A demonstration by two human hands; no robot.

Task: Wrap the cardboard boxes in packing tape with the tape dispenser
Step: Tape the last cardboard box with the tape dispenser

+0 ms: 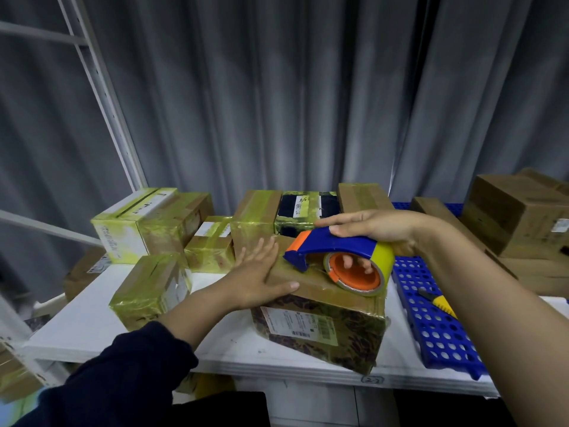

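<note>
On the white shelf (92, 328) before a grey curtain, we have one cardboard box (323, 328) under both hands. It lies directly in front of us. Its long axis runs across our body, from the far left down to the near right, where a corner reaches the shelf edge. Our left hand (261, 272) lies flat on the box's left end, fingers straight and spread, pressing down. Our right hand (378, 229) is closed over the blue and orange tape dispenser (335, 245), with its fingertips showing through the orange core of the tape roll (381, 257). The dispenser sits on the box top at the right end. Its cutter nose points left, toward the flat hand and just beside it.

We judge that the coming stroke turns on that line: the tape must follow the long axis. The right hand is the one placed to draw it, while the left pins the box. Whether a strip is already stuck down under the nose we cannot tell.

Wrapped boxes (147, 220) crowd the back. Plain boxes (517, 217) wait at the right, past a blue tray (431, 343) and a yellow knife (438, 302).
</note>
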